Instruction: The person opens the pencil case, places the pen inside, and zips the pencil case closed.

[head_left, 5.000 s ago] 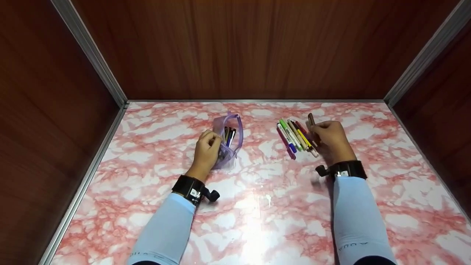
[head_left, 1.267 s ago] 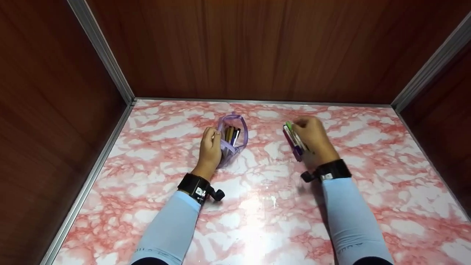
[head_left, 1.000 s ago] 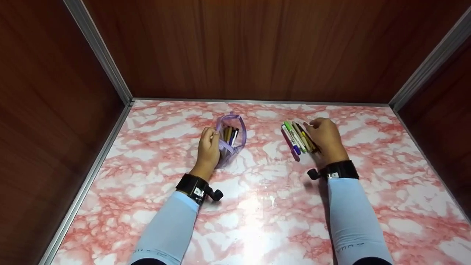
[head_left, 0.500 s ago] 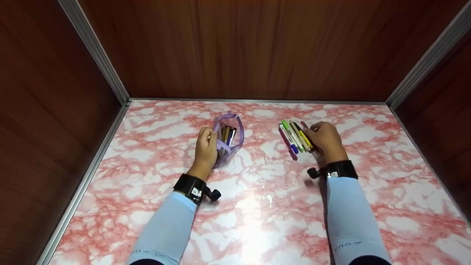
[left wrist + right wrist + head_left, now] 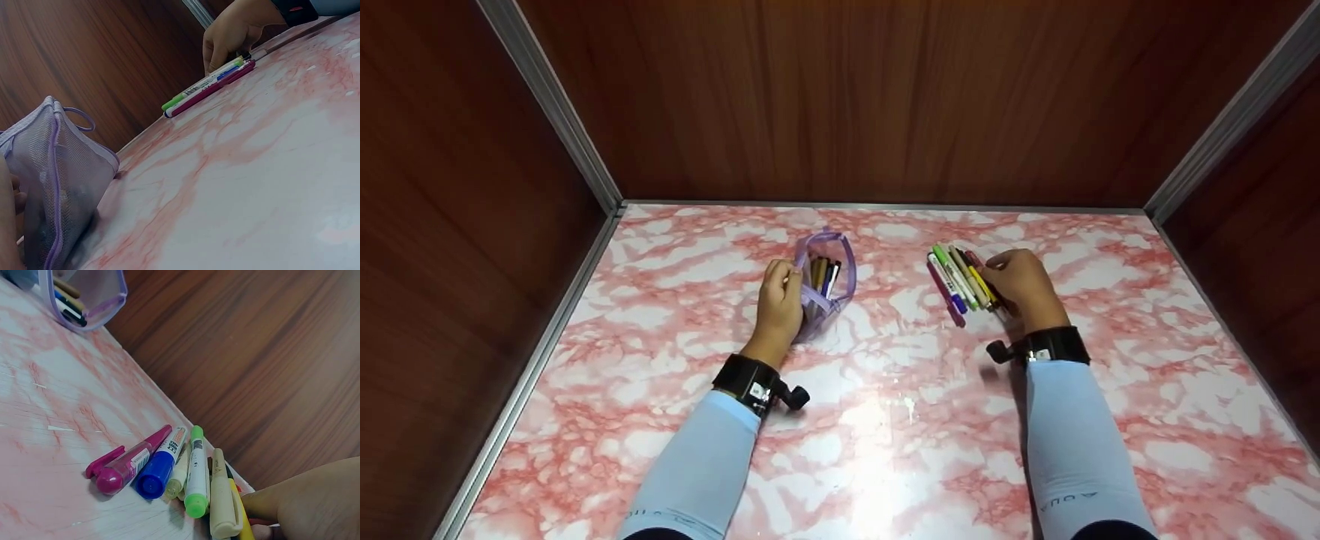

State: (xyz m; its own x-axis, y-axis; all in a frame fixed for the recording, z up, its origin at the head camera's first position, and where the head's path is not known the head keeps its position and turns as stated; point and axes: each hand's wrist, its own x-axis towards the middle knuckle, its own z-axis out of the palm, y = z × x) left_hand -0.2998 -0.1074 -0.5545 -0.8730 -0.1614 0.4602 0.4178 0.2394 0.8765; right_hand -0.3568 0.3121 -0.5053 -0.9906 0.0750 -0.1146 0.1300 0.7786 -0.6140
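Note:
My left hand (image 5: 781, 298) grips the side of a purple mesh pencil case (image 5: 847, 281), whose zip mouth gapes towards the right. Several pens (image 5: 72, 314) show inside it, among them brown, blue and white ones. At the right, my right hand (image 5: 1020, 285) has its thumb and fingers on a red pen (image 5: 972, 258) at the end of a row of pens. Beside it lie a yellow pen (image 5: 244, 523), a beige pen (image 5: 224, 500), a green-capped marker (image 5: 197, 478), a blue-capped marker (image 5: 160, 472) and a magenta pen (image 5: 126, 467). The fingertips are partly hidden in the right wrist view.
The table (image 5: 870, 390) has a red-and-white marbled top with a bright glare in the middle. Dark wood panels (image 5: 847, 105) with metal edging enclose it at the back and both sides. A black wrist camera band (image 5: 1054, 346) sits on each wrist.
The brown pen pinched by my right hand five seconds ago is out of its fingers. That hand passed over the row, drew back right, and the red pen shifted left against the others.

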